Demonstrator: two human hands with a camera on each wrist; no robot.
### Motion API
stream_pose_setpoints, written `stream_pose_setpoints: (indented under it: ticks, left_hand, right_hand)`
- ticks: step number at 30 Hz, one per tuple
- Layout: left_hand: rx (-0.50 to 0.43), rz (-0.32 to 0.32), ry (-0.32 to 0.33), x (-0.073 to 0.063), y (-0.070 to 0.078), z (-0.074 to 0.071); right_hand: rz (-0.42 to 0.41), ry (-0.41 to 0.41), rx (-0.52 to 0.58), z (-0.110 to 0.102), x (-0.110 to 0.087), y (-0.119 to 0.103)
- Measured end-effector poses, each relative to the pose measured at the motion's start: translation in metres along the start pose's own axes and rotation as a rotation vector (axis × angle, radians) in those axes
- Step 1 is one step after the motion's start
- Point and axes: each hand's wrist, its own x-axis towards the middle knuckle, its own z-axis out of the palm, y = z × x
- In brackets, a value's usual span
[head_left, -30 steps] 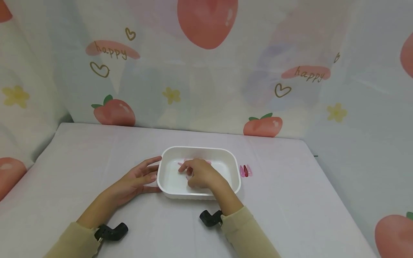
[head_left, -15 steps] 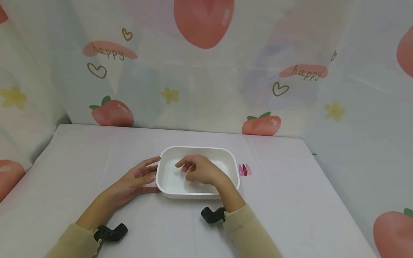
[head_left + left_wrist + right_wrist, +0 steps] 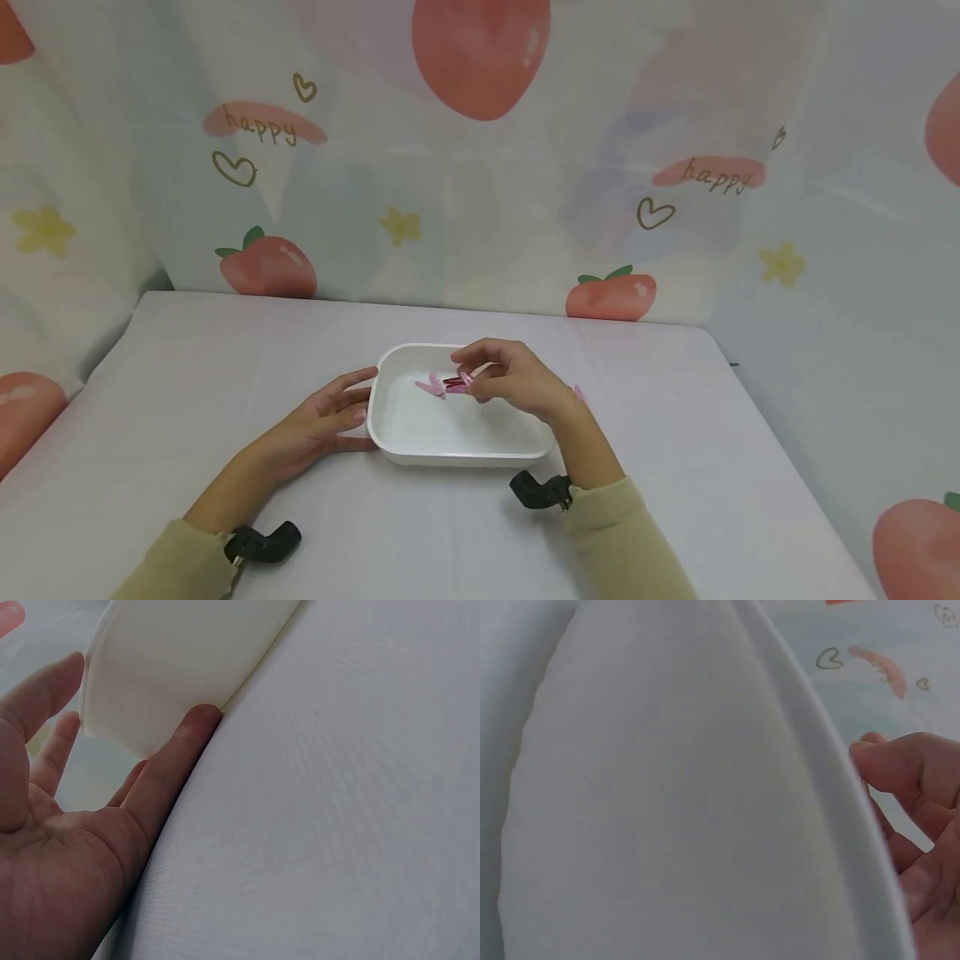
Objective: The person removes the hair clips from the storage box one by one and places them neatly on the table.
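Observation:
A white tray (image 3: 442, 433) sits on the cloth-covered table, with several pink and dark red hair clips (image 3: 432, 386) inside. My left hand (image 3: 303, 427) lies at the tray's left side, its spread fingertips against the wall. In the left wrist view these fingers (image 3: 176, 761) are fairly straight along the tray's side. Over the right half of the tray, my right hand (image 3: 517, 379) pinches a pink hair clip (image 3: 467, 380) between thumb and fingertips. The tray's wall hides much of that hand (image 3: 922, 795) in the right wrist view, the pinched clip included.
Right of the tray, a pink hair clip (image 3: 578, 392) shows on the table, partly behind the right wrist. The white tablecloth (image 3: 712, 467) reaches back to a printed curtain (image 3: 480, 250) with peach pictures.
My right hand has moved right and slightly up over the tray with the pink hair clip, uncovering the clips inside. It now hides most of the table clips. My left hand stays put.

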Motion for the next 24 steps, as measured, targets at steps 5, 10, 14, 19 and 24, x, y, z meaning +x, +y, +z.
stream_pose_setpoints:
  ticks: [5, 10, 14, 19, 24]
  left_hand:
    - [0.007, 0.000, 0.006, 0.000, 0.000, 0.000]
    - [0.022, -0.008, 0.017, -0.001, -0.002, -0.002]
    - [0.028, -0.023, 0.027, -0.002, -0.004, -0.003]
    - [0.034, -0.020, 0.032, -0.004, -0.001, -0.002]
    - [0.022, -0.010, 0.017, -0.001, 0.000, -0.001]
  right_hand:
    - [-0.034, 0.040, 0.002, -0.026, -0.021, 0.002]
    - [-0.036, 0.113, 0.077, -0.044, -0.038, 0.014]
    - [-0.041, 0.178, 0.072, -0.052, -0.044, 0.024]
    - [-0.053, 0.266, 0.035, -0.064, -0.046, 0.031]
    - [-0.028, 0.316, 0.005, -0.075, -0.048, 0.034]
